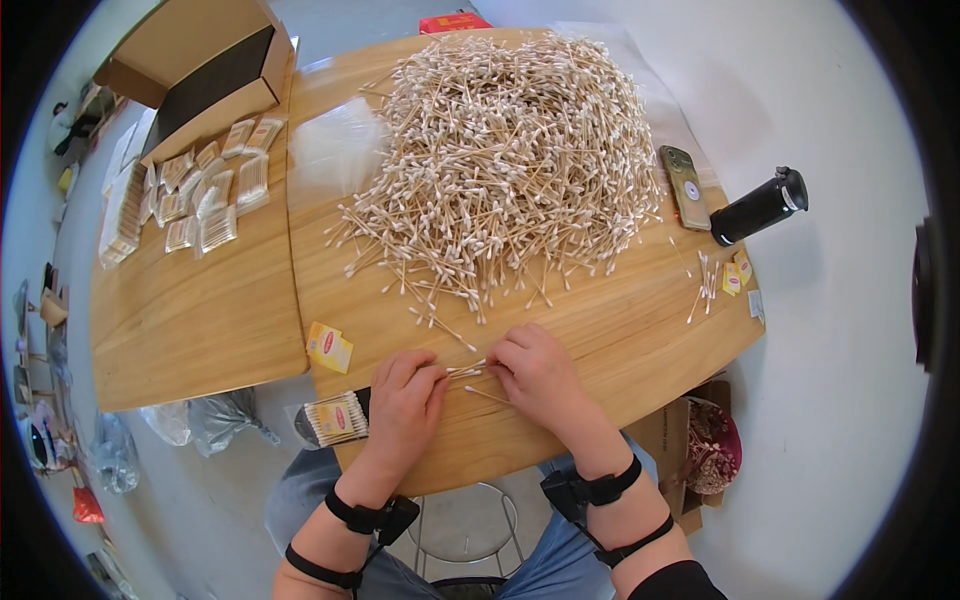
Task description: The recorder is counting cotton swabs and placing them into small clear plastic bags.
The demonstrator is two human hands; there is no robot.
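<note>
Near the front edge of the table, my left hand point(408, 402) is closed on a few cotton swabs point(464, 371) with white tips. Their far ends reach the curled fingers of my right hand point(540, 378), which pinch at the tips. One more swab point(486, 396) lies on the wood, partly under my right hand. Beyond both hands rises a large heap of loose cotton swabs point(510, 170), with a few strays at its near side. Beside my left wrist, a clear bag packed with swabs and a yellow card point(337, 418) sits at the table edge. Yellow cards point(329, 347) lie above it.
Packed swab bags point(215, 195) and an open cardboard box point(215, 95) occupy the left table point(190, 330). Clear plastic bags point(335, 150) lie left of the heap. At right are a phone point(686, 188), a black bottle point(760, 207), loose swabs point(705, 283) and small yellow cards point(733, 277).
</note>
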